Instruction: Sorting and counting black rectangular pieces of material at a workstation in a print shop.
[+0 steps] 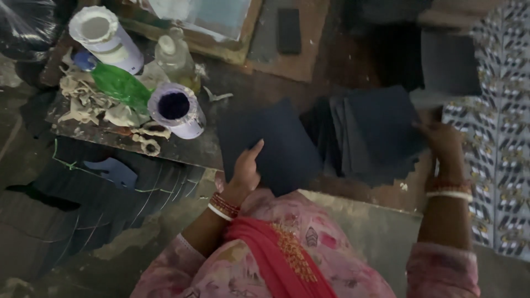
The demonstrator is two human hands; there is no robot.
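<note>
A: Head view, looking down. Our left hand (244, 168) sits near the middle of the frame, fingers closed on the lower edge of a single dark sheet (269, 144), which we hold a little tilted over the work board (187, 148).

B: And our right hand (441, 138), out at three o'clock from the left one, rests on the right edge of the fanned stack of dark sheets (369, 132). The fingers lie against the top sheet; we cannot tell whether they grip it or only press on it.

A: The held sheet and the stack are just beside each other, the sheet's right edge close to the stack's left side. Whether they touch, we cannot say.

B: At ten o'clock from our left hand stands a white pot of dark paste (176, 109), open at the top. Farther out the same way we see a green bottle (115, 81) lying on its side, a clear bottle (175, 58) upright, and a white roll (105, 36) standing on end.

A: Pale scraps (83, 102) lie around the green bottle. At nine o'clock, below the board's edge, more dark cut pieces (83, 204) are spread on the floor.

B: At three o'clock, beyond our right hand, a patterned cloth (499, 138) runs down the frame.
</note>
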